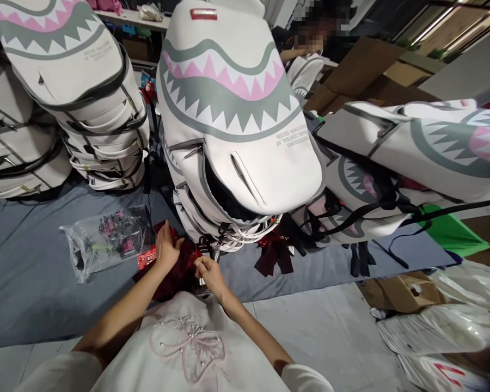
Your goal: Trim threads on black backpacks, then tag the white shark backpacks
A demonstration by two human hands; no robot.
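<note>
Dark red fabric (183, 267) lies bunched on the grey cloth-covered table, close against my body. My left hand (167, 251) rests on its upper left part, fingers stretched out and thumb apart. At the fabric's right side, my right hand (210, 276) is closed in a pinch. A thin red cord seems to run up from its fingertips, but what they hold is too small to make out. Beside my left wrist is a red printed tag (147, 257). Just beyond the hands stands a stack of white backpacks, the top backpack (245, 120) printed with shark teeth.
A clear plastic bag (106, 239) with dark and pink contents lies on the left. More stacked backpacks (102, 125) stand behind it, others (392, 147) at right. Dark red strips (274, 258) lie by the middle stack. A co-worker (310, 38) is at the back.
</note>
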